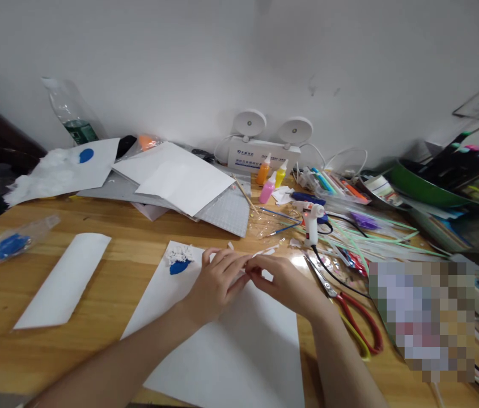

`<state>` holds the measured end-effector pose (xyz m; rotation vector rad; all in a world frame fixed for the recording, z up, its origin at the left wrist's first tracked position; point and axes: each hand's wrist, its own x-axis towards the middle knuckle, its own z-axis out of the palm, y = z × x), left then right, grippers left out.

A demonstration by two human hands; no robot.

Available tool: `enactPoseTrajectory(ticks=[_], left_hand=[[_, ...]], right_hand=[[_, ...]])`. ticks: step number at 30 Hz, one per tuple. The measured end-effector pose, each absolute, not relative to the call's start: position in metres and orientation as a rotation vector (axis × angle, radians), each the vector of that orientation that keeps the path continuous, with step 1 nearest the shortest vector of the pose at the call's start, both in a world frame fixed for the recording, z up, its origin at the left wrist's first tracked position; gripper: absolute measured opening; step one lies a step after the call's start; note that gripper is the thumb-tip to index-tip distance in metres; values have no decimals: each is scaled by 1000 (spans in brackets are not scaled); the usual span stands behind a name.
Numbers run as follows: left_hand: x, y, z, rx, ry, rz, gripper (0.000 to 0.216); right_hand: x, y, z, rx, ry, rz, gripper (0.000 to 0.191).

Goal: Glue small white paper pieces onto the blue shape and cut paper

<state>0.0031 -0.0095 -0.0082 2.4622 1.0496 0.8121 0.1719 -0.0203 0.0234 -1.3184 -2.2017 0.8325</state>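
A white sheet of paper (226,362) lies on the wooden table beneath both hands. Near its upper left corner is a blue patch (179,267), with crumpled white bits (179,253) heaped along its top edge. Over the upper part of the sheet, my left hand (221,277) and my right hand (271,280) meet with fingertips pinched together. Something small and whitish shows between them, but the fingers hide most of it. White scraps (271,249) lie just beyond the hands.
To the right are scissors (350,311), a white glue gun (310,221) with its cord, and several sticks. Paint bottles (268,187) stand behind. A folded white paper (67,280) and a bag with blue stuff (13,245) lie left. More sheets (188,181) are stacked at the back.
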Motion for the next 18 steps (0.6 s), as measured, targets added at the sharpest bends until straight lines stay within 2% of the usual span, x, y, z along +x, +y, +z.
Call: enactPoseTrajectory(ticks=[2, 7, 13, 18], left_hand=[[3, -9, -7, 2407, 1100, 835, 16], [1, -7, -3, 2263, 1206, 1001, 14], [-3, -6, -1, 2189, 1176, 1009, 12], [-7, -2, -1, 1998, 1240, 1012, 15]], right_hand=[[172, -20, 22, -1312, -2121, 824, 11], [180, -16, 19, -1332, -1939, 770, 18], [181, -13, 20, -1328, -1850, 776, 13], [193, -9, 15, -1374, -1345, 754, 13]])
